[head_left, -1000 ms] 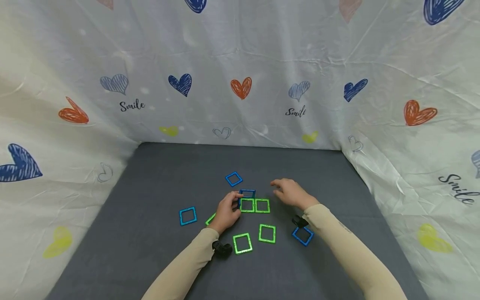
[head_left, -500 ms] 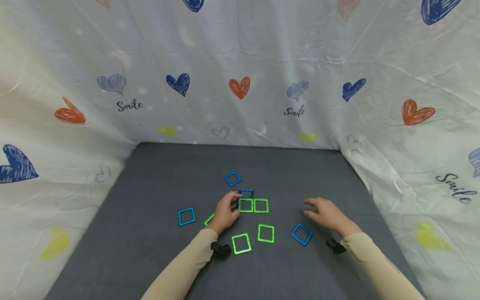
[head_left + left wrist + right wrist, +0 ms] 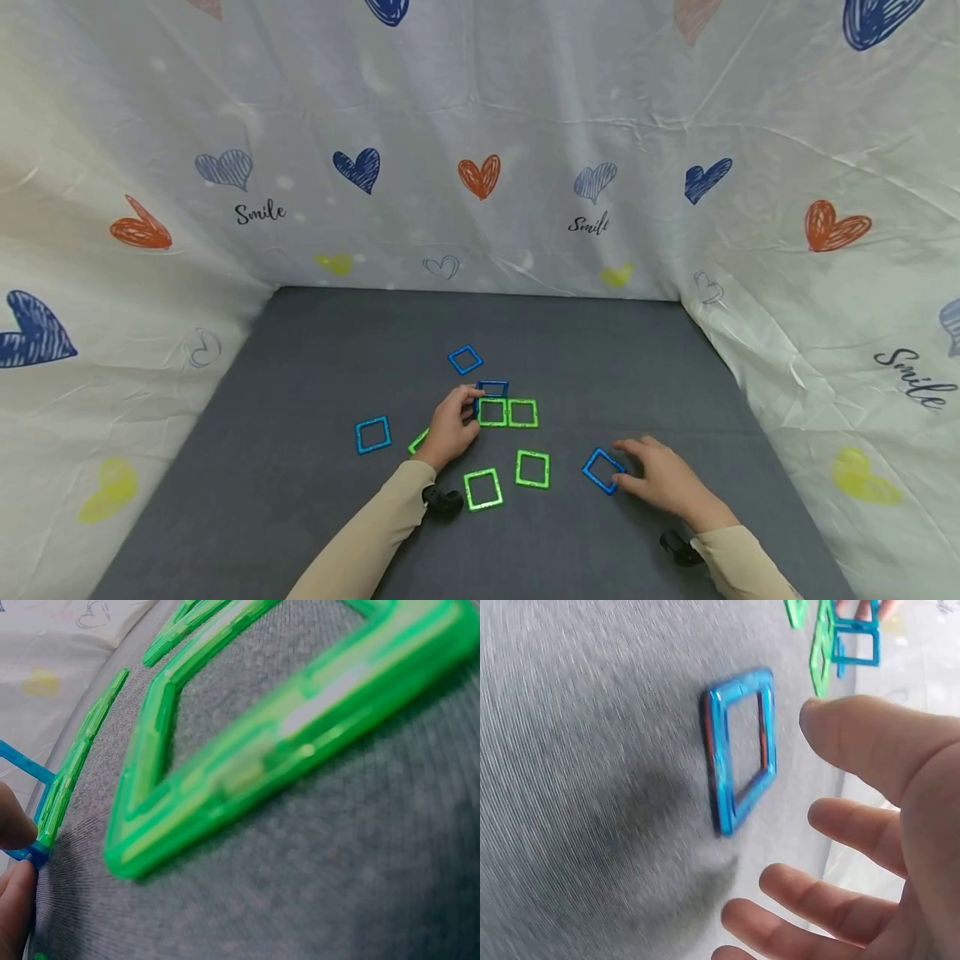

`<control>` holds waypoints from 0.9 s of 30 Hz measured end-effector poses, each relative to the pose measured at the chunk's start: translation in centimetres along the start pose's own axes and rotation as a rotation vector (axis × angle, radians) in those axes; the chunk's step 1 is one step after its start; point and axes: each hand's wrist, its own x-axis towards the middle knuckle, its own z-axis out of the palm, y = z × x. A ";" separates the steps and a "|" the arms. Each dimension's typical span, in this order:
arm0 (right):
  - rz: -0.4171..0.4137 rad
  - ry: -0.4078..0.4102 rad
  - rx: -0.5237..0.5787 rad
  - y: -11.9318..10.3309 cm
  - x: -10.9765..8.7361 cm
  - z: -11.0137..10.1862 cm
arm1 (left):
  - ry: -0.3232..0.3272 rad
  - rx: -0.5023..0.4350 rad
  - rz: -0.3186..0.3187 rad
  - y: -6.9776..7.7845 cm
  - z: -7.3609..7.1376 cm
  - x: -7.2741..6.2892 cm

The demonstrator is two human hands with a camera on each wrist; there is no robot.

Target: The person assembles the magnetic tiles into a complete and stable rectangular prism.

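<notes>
My left hand (image 3: 452, 427) pinches the edge of a blue square frame tile (image 3: 30, 853) between thumb and finger, at the left end of a joined group. In that group two green square tiles (image 3: 507, 412) lie side by side, with a blue tile (image 3: 492, 383) standing behind them. My right hand (image 3: 667, 481) reaches over a loose blue square tile (image 3: 591, 459) on the right, fingers spread and thumb by its near corner. In the right wrist view this tile (image 3: 719, 757) lies apart from the fingers, which hold nothing.
Two loose green squares (image 3: 533, 484) (image 3: 483, 505) lie in front of the group. Part of another green tile (image 3: 417, 442) shows beside my left wrist. Further blue squares lie at the left (image 3: 373, 450) and back (image 3: 466, 371). A heart-printed curtain (image 3: 480, 242) borders the grey table (image 3: 337, 350).
My right hand has swung from beside the joined group out to the right, then down to the loose blue square. The left hand keeps its pinch in place.
</notes>
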 end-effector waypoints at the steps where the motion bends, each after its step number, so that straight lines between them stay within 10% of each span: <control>1: 0.010 0.005 -0.003 -0.1 -0.1 0.2 | 0.002 -0.002 0.001 0.0 0.0 0.0; 27: 0.047 0.089 -0.071 -1.9 -1.0 3.3 | -0.002 -0.019 -0.016 0.2 -0.1 -0.1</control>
